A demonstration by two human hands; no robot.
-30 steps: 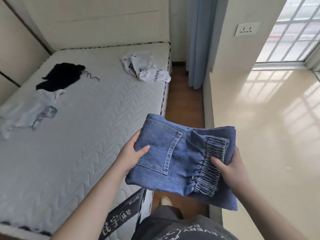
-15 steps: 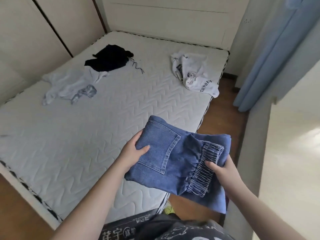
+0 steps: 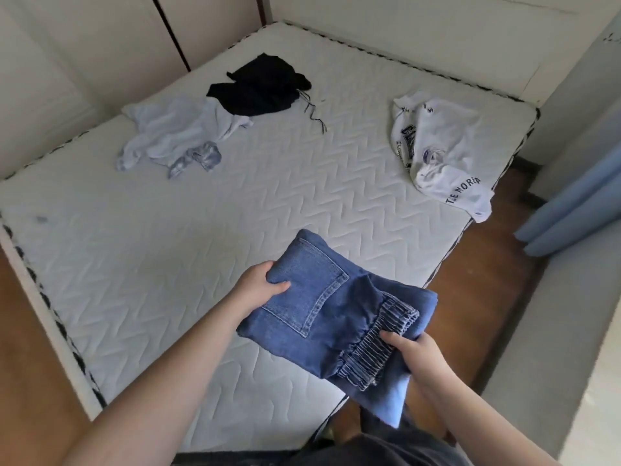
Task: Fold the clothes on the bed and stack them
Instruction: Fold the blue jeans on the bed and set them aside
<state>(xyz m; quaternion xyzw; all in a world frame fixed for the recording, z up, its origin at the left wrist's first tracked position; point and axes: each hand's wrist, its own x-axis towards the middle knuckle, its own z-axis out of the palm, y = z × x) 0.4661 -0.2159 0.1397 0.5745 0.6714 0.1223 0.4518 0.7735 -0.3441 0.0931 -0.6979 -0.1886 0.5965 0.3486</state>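
- A pale blue garment (image 3: 174,132) and a black one (image 3: 260,85) lie crumpled on the mattress (image 3: 134,264), unfolded.
- Left hand (image 3: 260,285) pinches the folded jeans (image 3: 331,317) at the pocket edge.
- Right hand (image 3: 415,353) pinches their elastic waistband, keeping the folds together above the bed's corner.
- A white printed T-shirt (image 3: 443,153) waits far right.

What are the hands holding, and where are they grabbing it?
Folded blue jeans. The left hand grips the edge by the back pocket; the right hand grips the stretchy waistband end.
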